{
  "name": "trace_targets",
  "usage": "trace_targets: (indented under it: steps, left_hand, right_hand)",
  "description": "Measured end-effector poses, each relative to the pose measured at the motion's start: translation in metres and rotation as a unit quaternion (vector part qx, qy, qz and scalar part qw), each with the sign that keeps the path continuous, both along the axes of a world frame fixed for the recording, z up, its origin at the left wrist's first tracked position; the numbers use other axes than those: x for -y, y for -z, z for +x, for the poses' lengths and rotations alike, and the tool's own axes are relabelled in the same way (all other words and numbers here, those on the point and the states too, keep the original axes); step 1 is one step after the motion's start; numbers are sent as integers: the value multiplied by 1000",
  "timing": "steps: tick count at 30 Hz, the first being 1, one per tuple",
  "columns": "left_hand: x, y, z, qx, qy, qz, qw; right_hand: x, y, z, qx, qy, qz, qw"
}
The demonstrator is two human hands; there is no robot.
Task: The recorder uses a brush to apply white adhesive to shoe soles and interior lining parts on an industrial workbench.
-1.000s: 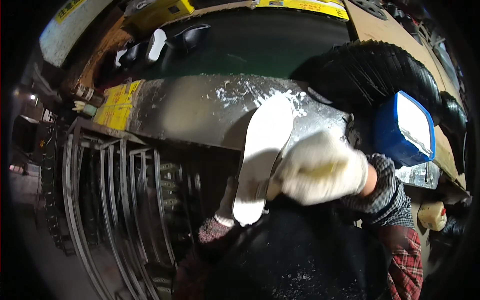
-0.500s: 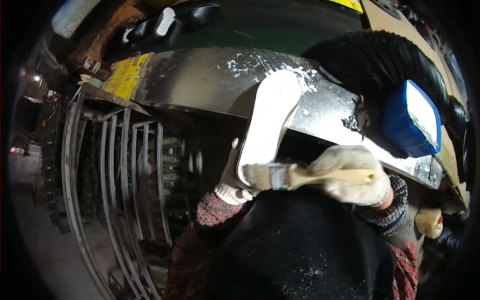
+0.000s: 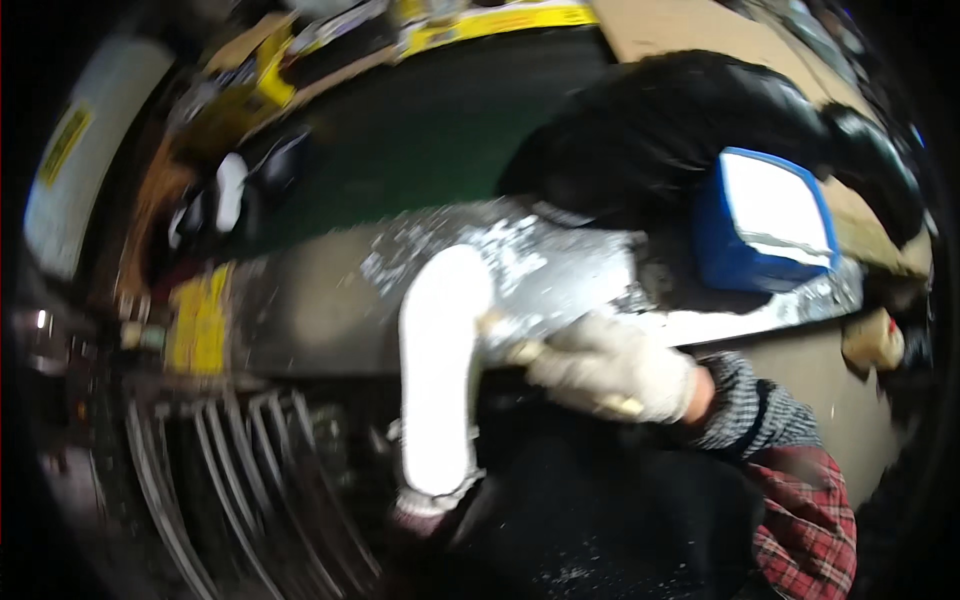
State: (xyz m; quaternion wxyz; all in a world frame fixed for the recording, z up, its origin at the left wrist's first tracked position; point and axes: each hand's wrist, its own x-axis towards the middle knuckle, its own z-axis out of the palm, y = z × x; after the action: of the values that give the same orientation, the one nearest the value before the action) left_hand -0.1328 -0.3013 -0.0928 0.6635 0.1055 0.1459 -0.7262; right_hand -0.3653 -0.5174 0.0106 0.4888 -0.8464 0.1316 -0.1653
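Note:
A long shoe sole (image 3: 440, 360), its upturned face bright white, stands lengthwise over the bench's front edge. My left hand (image 3: 455, 492), in a pale knitted glove, holds it from below near the close end; most of its fingers are hidden under the sole. In my right hand (image 3: 612, 370), also gloved, the fingers wrap round the pale handle of a paintbrush (image 3: 528, 352). Blurred bristles reach the sole's right edge, around its upper half. A blue tub (image 3: 712, 235) with white contents sits on the bench beyond my right hand.
White smears mark the metal benchtop (image 3: 325, 300). Behind the tub curves a long row of stacked black pieces (image 3: 660, 130). Dark shoes with a white sole (image 3: 231, 190) lie far left. Metal rack bars (image 3: 225, 470) stand lower left; a yellowish jug (image 3: 872, 338) is at right.
The view has swung, so the bench appears lower. The brush has gone from the sole's near end to its right edge farther up. The sole stands more upright in view.

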Motion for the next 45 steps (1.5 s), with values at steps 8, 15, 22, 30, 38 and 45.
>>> trace_targets:
  steps: [8,15,22,30,38,45]
  left_hand:
    - [126,-65,107,362,-89,154,915]
    - [257,-102,97,-332,47,348,876]
    - [354,-41,25,-448,106,294,837]
    - [394,-44,26,-525,12,269,807]
    - [364,-69,11,-792,-210,193,539]
    - [312,-81,13,-912,-304,139,239]
  right_hand:
    - [10,8,-50,266,85,-186,942]
    - [-3,21,-134,327,218,-168,904]
    - [-23,28,-187,289,248,-175,908]
    - [-33,28,-202,315,260,-210,888]
    - [-43,26,-191,320,260,-217,885]
    - [-39,24,-157,316,263,-223,884]
